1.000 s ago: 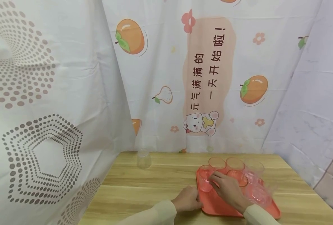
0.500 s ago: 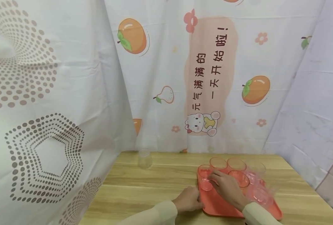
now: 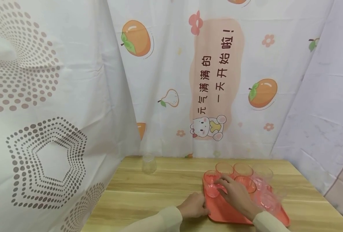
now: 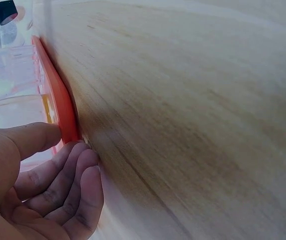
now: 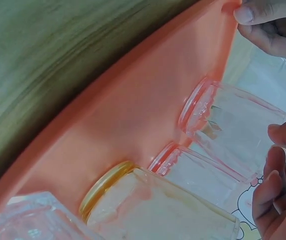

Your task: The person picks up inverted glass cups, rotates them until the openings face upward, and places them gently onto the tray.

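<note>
My left hand (image 3: 192,206) grips the left edge of a red tray (image 3: 226,211); in the left wrist view its thumb lies above the tray rim (image 4: 62,107) and its fingers curl below. My right hand (image 3: 237,196) hovers over the tray, beside a clear, pink-tinted drinking glass (image 3: 211,191) standing upright at the tray's left side. In the right wrist view its fingers (image 5: 270,187) are loosely bent near the rim of that glass (image 5: 243,125), with nothing visible between them. Several more clear glasses stand on the tray, one with an amber base (image 5: 153,210).
A lone clear glass (image 3: 149,164) stands on the wooden table (image 3: 148,193) at the back left. Printed curtains (image 3: 171,64) hang behind the table and on both sides. A dark object with a yellow label (image 4: 0,11) shows at the left wrist view's corner.
The right hand's fingertips have spread slightly beside the left glass. Left hand and tray hold their place, and the head view has shifted a little.
</note>
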`<act>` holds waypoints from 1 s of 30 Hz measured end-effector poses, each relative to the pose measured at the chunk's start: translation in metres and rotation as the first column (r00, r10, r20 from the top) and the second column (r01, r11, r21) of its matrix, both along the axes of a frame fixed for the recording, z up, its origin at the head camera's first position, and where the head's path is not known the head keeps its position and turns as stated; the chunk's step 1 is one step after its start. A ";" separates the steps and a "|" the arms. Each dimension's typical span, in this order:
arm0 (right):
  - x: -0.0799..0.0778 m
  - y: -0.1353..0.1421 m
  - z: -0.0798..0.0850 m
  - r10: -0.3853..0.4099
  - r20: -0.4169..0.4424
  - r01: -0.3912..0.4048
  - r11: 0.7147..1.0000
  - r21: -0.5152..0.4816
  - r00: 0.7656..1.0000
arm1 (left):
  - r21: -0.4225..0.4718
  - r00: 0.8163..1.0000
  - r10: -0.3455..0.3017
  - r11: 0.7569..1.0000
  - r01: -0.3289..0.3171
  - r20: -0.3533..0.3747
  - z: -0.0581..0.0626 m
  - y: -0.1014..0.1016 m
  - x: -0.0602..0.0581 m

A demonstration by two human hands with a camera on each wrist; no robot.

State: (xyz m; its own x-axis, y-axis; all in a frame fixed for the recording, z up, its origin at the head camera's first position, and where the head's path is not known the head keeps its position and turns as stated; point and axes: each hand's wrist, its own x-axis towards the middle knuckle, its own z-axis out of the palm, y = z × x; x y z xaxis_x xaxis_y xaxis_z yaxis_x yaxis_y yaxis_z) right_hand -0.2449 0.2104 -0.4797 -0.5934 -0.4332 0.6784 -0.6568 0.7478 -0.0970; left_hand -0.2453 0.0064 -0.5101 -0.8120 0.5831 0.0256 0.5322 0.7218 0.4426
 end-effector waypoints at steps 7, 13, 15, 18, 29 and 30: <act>0.009 0.000 0.001 -0.022 -0.017 0.022 1.000 -0.023 1.000 | -0.006 0.999 -0.008 1.000 0.008 -0.039 -0.001 -0.001 0.001; 0.020 0.000 0.001 -0.034 0.023 0.034 0.999 -0.002 0.999 | 0.008 1.000 0.005 1.000 -0.005 -0.012 -0.003 -0.002 0.000; 0.024 -0.001 0.000 -0.045 0.053 0.045 0.999 0.008 0.998 | 0.012 1.000 0.016 1.000 -0.015 -0.012 -0.003 -0.002 -0.001; 0.029 -0.001 -0.004 -0.049 0.077 0.047 0.999 0.027 0.996 | 0.013 1.000 0.022 1.000 -0.022 -0.018 -0.003 -0.002 -0.002; 0.044 0.000 -0.019 0.052 0.161 -0.062 0.996 0.060 0.986 | -0.012 0.998 -0.030 1.000 0.029 -0.049 -0.001 -0.001 -0.001; 0.045 0.000 -0.020 0.059 0.172 -0.071 0.996 0.062 0.983 | -0.009 0.998 -0.033 0.999 0.033 -0.050 -0.001 -0.001 -0.001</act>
State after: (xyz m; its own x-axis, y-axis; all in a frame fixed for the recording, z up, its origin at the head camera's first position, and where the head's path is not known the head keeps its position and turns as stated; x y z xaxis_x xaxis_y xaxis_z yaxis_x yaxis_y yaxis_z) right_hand -0.2003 0.2099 -0.5000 -0.6665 -0.5159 0.5382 -0.6824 0.7128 -0.1618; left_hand -0.2459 0.0051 -0.5110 -0.7902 0.6099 0.0606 0.5770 0.7070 0.4088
